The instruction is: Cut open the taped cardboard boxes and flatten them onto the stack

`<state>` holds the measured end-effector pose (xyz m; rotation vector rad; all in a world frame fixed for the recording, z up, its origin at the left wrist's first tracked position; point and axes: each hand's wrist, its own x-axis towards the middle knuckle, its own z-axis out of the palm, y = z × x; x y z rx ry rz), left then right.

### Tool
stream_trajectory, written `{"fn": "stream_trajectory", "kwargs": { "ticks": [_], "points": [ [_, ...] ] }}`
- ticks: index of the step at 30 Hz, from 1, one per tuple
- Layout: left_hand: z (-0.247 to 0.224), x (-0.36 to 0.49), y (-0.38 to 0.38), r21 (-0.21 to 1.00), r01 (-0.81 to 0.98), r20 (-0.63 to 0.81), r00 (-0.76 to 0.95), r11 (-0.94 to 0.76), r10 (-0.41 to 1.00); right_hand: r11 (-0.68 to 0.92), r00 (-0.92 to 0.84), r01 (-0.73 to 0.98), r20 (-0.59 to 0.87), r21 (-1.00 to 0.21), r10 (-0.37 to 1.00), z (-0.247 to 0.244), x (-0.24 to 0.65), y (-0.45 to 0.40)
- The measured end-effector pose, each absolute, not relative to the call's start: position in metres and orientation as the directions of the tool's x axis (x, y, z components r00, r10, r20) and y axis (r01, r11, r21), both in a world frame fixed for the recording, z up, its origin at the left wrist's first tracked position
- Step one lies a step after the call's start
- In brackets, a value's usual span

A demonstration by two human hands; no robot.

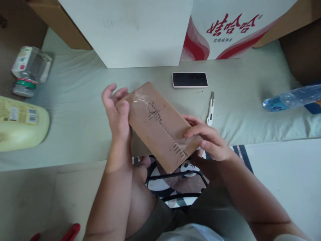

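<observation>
Both hands hold a brown cardboard box (160, 127), tilted above the near edge of the cloth-covered surface. Its top has clear tape and torn patches that bare the corrugation. My left hand (117, 108) grips the upper left corner, thumb against the side and fingers partly behind it. At the lower right end, my right hand (207, 135) has fingers on the top and others beneath. A black-screened phone (190, 80) lies beyond the box, and a white utility knife (211, 108) rests just past my right hand.
Large white cartons (145, 36) stand at the back. A clear jar (32, 70) and a yellow container (22, 124) are at the left, a plastic water bottle (291, 98) at the right. Below are my knees, a black metal frame (175, 175) and a red object (71, 232).
</observation>
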<state>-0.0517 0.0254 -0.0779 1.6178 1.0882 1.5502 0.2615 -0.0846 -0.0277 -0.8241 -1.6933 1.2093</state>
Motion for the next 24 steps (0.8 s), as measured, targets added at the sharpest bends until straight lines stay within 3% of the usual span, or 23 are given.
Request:
{"fn": "stream_trajectory", "kwargs": {
  "ticks": [4,7,10,16,20,24],
  "points": [
    [-0.066,-0.037,0.011,0.898,0.055,0.441,-0.09,-0.437,0.893,0.266,-0.33,0.003,0.25,-0.964,0.91,-0.038,0.266,-0.086],
    [-0.059,-0.026,0.001,0.922,0.037,0.386,-0.029,-0.385,0.922,0.239,-0.167,0.05,0.228,-0.97,0.959,-0.048,0.267,-0.087],
    [-0.053,-0.012,-0.011,0.923,0.054,0.378,0.072,-0.382,0.923,0.233,-0.112,0.121,0.22,-0.965,0.969,-0.046,0.264,-0.086],
    [-0.041,0.015,-0.032,0.927,0.048,0.347,0.268,-0.373,0.899,0.405,-0.295,0.343,0.312,-0.847,0.903,-0.005,0.262,-0.081],
    [-0.04,0.018,-0.035,0.935,0.03,0.331,0.289,-0.355,0.898,0.457,-0.396,0.488,0.278,-0.744,0.875,0.008,0.259,-0.076],
    [-0.042,0.018,-0.034,0.915,0.035,0.379,0.271,-0.403,0.885,0.445,-0.393,0.522,0.257,-0.727,0.883,0.005,0.256,-0.074]
  ]
}}
